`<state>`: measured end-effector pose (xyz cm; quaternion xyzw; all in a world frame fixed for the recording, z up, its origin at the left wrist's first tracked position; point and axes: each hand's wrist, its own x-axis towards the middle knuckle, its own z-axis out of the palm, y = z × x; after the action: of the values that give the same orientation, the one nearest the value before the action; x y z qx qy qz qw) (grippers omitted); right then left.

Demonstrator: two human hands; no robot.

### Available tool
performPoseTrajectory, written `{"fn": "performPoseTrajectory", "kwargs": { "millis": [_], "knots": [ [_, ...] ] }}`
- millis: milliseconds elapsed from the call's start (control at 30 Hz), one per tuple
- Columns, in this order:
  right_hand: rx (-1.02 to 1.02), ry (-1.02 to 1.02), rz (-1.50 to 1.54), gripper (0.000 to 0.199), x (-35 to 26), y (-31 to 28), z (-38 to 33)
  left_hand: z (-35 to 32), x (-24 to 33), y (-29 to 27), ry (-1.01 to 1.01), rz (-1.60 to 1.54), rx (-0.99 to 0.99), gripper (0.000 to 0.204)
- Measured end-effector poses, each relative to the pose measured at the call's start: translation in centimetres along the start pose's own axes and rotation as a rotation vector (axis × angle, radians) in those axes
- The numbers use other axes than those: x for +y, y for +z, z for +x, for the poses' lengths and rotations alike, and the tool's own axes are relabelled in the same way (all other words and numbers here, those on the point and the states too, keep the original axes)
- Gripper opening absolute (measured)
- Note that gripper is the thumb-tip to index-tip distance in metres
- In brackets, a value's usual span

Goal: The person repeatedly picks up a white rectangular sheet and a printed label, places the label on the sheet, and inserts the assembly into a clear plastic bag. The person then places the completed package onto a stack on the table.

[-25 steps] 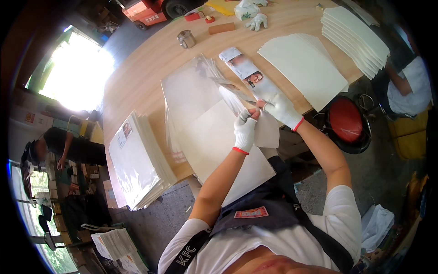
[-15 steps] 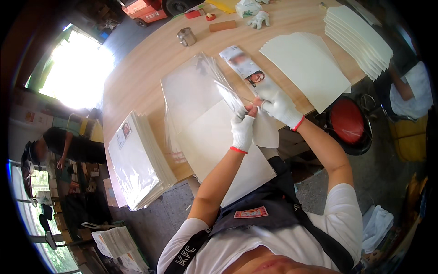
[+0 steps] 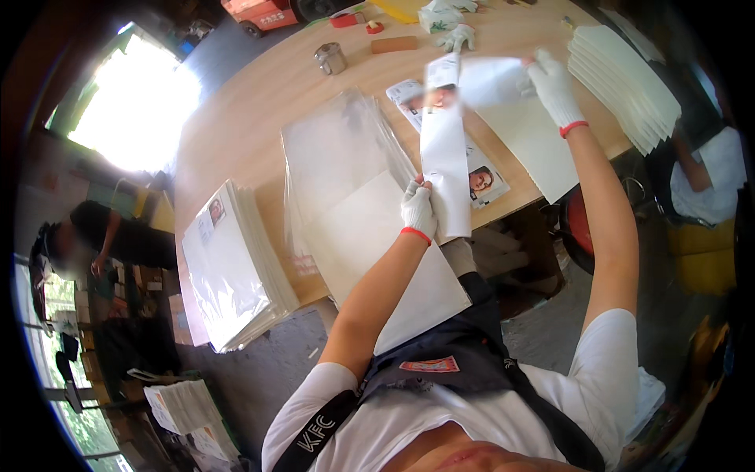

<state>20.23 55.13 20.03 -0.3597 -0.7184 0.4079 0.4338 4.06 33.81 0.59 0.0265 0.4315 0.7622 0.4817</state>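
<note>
A white printed paper sheet (image 3: 445, 169) is raised over the table, its near part hanging past the table's front edge. My left hand (image 3: 418, 209), in a white glove with a red cuff, pinches its left edge between thumb and fingers. My right hand (image 3: 557, 90), gloved the same, is out at the far right, at the end of the sheet's blurred white far part. Its fingers look closed on that end. Under the raised sheet lie more printed sheets (image 3: 481, 179) with a portrait on them. Beside my left hand, a blank white board (image 3: 385, 244) rests on clear plastic sleeves (image 3: 326, 141).
Filled sleeves stand stacked (image 3: 232, 275) at the left edge. White boards (image 3: 543, 157) and a fanned stack (image 3: 621, 86) lie at the right. A metal mug (image 3: 330, 58), a brown block (image 3: 394, 45) and a spare glove (image 3: 457, 37) are farther back. Another person (image 3: 102, 228) stands at the left.
My hands have parted. The right swung up and away to the right, while the left stayed near the table edge. The printed sheet has been lifted off the others between them.
</note>
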Motion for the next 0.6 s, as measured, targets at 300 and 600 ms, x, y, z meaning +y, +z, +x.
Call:
{"fn": "performPoseTrajectory", "kwargs": {
  "millis": [300, 600],
  "knots": [
    [-0.31, -0.733, -0.02, 0.012, -2.2, 12.1, -10.5, -7.6, 2.2, -2.0, 0.366, 0.607, -0.153, 0.035],
    [-0.745, -0.677, -0.014, 0.019, 6.1, 21.9, -14.0, -13.5, 7.9, -11.3, 1.022, 1.291, -0.116, 0.021]
  ]
}}
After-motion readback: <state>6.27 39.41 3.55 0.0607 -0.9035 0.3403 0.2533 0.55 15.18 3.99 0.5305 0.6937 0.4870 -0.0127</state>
